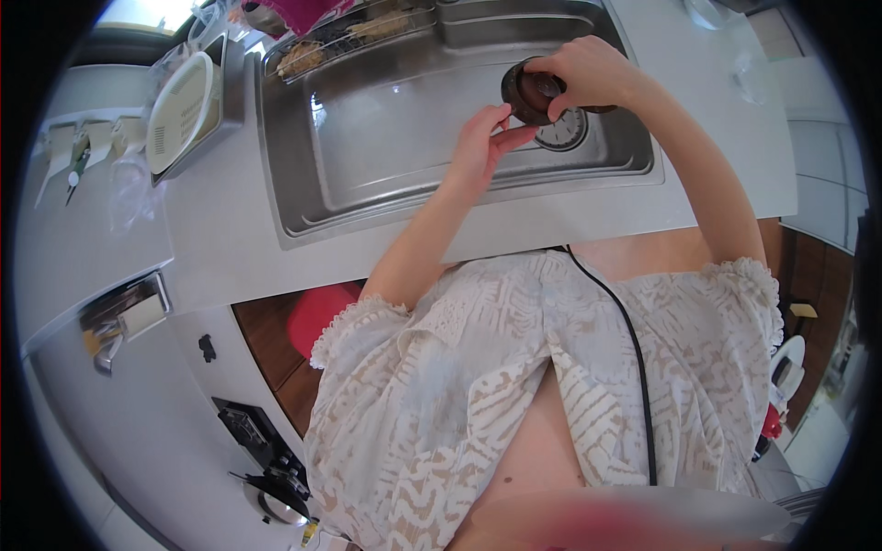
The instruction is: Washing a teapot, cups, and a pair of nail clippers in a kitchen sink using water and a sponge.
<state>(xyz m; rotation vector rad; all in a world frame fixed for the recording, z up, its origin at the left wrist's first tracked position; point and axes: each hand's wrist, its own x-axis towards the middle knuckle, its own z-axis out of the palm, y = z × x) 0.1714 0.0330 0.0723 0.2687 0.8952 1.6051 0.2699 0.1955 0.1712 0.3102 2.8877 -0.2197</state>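
A small, dark brown bowl-like vessel (518,93) is held up over the right part of the stainless steel sink (386,131). It is tipped so that its reddish-brown inside faces me. My right hand (586,72) grips it from the right, fingers over the rim and thumb on the near side. My left hand (482,141) holds its lower left edge between thumb and fingertips. Just below it the round drain strainer (561,131) is partly covered. A dark part (599,109) shows under my right hand; whether it belongs to the vessel is unclear.
A wire rack (331,52) with tan, sponge-like items spans the sink's back left. Left of the sink, a cream plastic basket (180,113) leans in a metal tray. A magenta cloth (310,14) lies behind. A black cable (634,337) hangs down my front.
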